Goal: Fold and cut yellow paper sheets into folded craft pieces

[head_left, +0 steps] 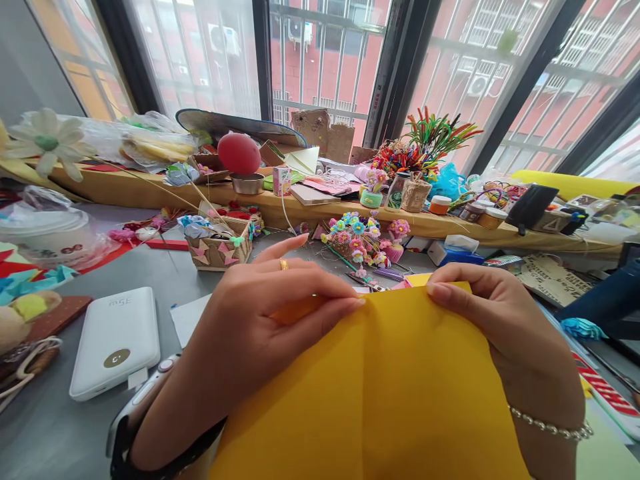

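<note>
A large sheet of yellow paper [400, 387] hangs between my hands in the head view, with a vertical crease down its middle. My left hand [285, 313] pinches the top edge near that crease between thumb and index finger; its other fingers stretch outward. Thumb and curled fingers of my right hand [493, 303] close on the upper right corner. The lower part of the paper runs out of the frame at the bottom.
A white power bank [117, 340] lies on the grey table at left. Behind stand a cardboard box [223, 243], crocheted flowers [357, 233] and a blue tissue box [455, 252]. A long shelf [310, 212] holds a red balloon [239, 153], jars and craft supplies below the windows.
</note>
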`<state>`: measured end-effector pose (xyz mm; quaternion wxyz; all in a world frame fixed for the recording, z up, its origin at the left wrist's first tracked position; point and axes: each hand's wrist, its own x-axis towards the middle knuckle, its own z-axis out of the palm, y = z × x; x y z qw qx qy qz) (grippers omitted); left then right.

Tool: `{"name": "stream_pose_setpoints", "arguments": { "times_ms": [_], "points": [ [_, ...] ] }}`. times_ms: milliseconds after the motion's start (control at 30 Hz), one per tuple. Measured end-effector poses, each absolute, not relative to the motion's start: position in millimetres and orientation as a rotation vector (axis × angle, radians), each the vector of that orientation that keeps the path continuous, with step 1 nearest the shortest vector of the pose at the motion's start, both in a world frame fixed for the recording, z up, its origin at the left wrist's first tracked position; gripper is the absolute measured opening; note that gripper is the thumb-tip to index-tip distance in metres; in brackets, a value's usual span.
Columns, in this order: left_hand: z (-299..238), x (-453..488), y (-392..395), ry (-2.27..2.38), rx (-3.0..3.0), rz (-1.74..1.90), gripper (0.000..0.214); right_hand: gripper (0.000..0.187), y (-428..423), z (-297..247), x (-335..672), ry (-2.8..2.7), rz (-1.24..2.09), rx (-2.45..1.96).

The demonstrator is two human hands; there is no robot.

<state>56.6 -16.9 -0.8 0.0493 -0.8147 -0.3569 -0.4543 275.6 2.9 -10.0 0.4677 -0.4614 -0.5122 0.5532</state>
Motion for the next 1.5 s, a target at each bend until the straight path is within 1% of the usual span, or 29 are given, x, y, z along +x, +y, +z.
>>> {"name": "stream_pose_setpoints", "arguments": {
  "times_ms": [467,567,667,733,833,933,1033,1133,1333,1500],
  "points": [
    [0,56,-14,-1.002,-2.472,-1.27,0.004,0.01,9,-14,277,-1.359,1.291,-1.114],
    [-4,54,-10,-1.078,-2.531,-1.265,0.004,0.01,9,-15,277,-1.382,1.193,-1.094],
    [-9,54,-5,-1.184,-2.535,-1.266,0.005,0.01,10,-17,278,-1.451,0.937,-1.072],
    [-11,57,-3,-1.225,-2.484,-1.272,0.006,0.009,10,-18,278,-1.555,0.658,-1.081],
    [-13,64,-5,-1.237,-2.332,-1.293,0.005,0.006,7,-18,274,-1.699,0.147,-1.13],
    [-16,73,-8,-1.194,-2.183,-1.312,0.005,0.01,1,-18,261,-1.795,-0.322,-1.098],
    [-19,81,-12,-1.149,-2.147,-1.284,0.006,0.013,-5,-20,246,-1.846,-0.607,-1.055],
    [-21,85,-13,-1.122,-2.135,-1.271,0.007,0.014,-9,-22,235,-1.869,-0.619,-1.045],
    [-18,88,-17,-1.099,-2.126,-1.311,0.009,0.007,-14,-21,235,-1.909,-0.399,-0.996],
    [-17,91,-22,-1.107,-2.085,-1.327,0.009,0.009,-18,-19,235,-1.934,-0.325,-0.991]
  ]
}}
